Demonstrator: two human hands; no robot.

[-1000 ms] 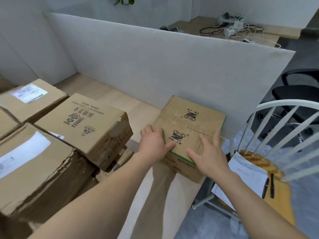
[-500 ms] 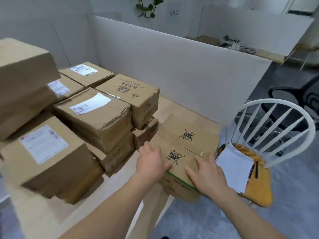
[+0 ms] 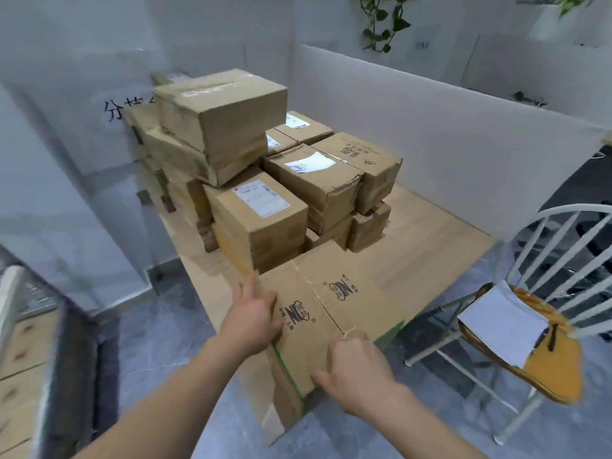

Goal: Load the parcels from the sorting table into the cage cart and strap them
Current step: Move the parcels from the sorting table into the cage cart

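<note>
Both hands hold one cardboard box (image 3: 334, 303) at the near end of the wooden counter (image 3: 430, 246). The left hand (image 3: 253, 321) grips the box's left edge, with the fingers lying along the side and the thumb on the top face, beside a printed black logo. The right hand (image 3: 356, 366) grips the near corner, its fingers curled over the top edge and the thumb against the front face. The box is turned at an angle to the counter and has a green stripe along its lower edges. Its near corner reaches out past the counter's end, and whether its underside rests on the wood cannot be told. Just behind it, touching or nearly so, is the stack of parcels (image 3: 265, 180): brown cartons piled two and three high, several with white shipping labels on top, and the highest one sits crooked on the left side of the pile. A pale partition (image 3: 447, 144) runs along the right side of the counter. A green plant (image 3: 381, 24) hangs over the partition's far end. To the right of the counter is a white spindle-back chair (image 3: 563, 233) with a yellow seat, which carries a sheet of paper (image 3: 503, 323) and two dark pens (image 3: 546, 337). The far left edge of the view is too blurred to read.
</note>
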